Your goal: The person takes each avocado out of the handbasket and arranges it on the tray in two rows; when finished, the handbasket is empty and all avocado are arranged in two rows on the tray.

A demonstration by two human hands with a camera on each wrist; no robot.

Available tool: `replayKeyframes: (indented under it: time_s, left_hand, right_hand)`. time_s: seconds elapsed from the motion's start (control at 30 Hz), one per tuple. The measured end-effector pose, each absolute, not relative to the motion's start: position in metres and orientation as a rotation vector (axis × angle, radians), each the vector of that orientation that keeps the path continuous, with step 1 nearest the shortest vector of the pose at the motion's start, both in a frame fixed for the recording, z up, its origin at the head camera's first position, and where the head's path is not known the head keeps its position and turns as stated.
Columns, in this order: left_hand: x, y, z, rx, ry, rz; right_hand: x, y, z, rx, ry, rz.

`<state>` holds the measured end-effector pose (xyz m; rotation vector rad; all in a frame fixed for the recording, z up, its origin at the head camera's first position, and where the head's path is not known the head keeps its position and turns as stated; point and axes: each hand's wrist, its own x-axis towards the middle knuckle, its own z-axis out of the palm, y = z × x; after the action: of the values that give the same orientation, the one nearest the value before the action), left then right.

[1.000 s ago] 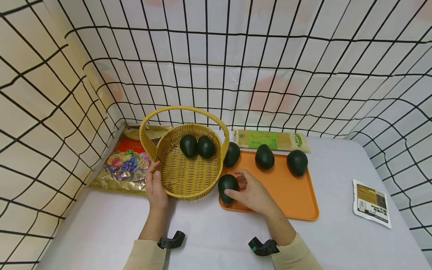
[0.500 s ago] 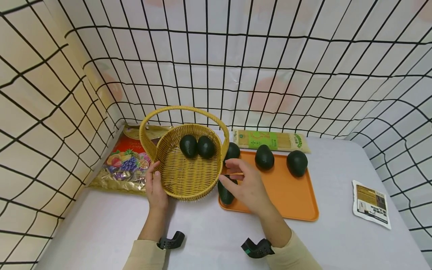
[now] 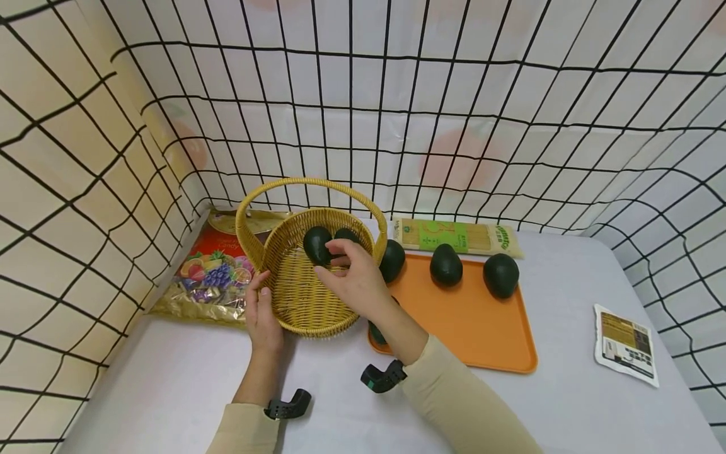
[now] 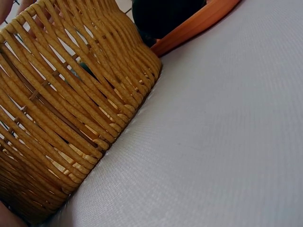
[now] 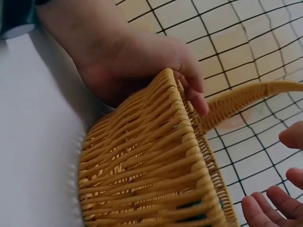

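Observation:
My left hand grips the left rim of a yellow wicker basket, its fingers bent over the edge in the right wrist view. Inside lie two dark green avocados; the left avocado shows whole, while the right avocado is partly covered by my right hand. That hand hovers over the basket with thumb and fingers spread apart and nothing between them. Beneath my right forearm, another avocado at the tray's front left corner is mostly hidden.
An orange tray right of the basket bears more avocados, including a middle one and a right one. Behind it lies a noodle pack. A candy bag is at left, a small pouch at right. Black wire mesh surrounds the table.
My right hand has let go of the avocado at the tray's front left corner and moved left and away from me, over the basket. The left hand has stayed on the rim.

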<state>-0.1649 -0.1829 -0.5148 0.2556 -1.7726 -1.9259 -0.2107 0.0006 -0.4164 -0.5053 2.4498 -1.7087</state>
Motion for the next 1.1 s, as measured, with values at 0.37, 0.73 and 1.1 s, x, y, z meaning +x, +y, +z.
replayKeyframes:
  time_s: [0.37, 0.73, 1.1]
  left_hand:
    - [-0.164, -0.182, -0.514, 0.209, -1.757, -1.931]
    - [-0.164, -0.184, -0.515, 0.254, -1.805, -1.884]
    - [-0.165, -0.185, -0.516, 0.247, -1.787, -1.9]
  right_hand:
    - [-0.25, -0.031, -0.418, -0.449, 2.594, -1.592]
    - [-0.276, -0.05, -0.435, -0.429, 2.723, -1.399]
    - [-0.281, -0.054, -0.447, -0.448, 2.868, -1.18]
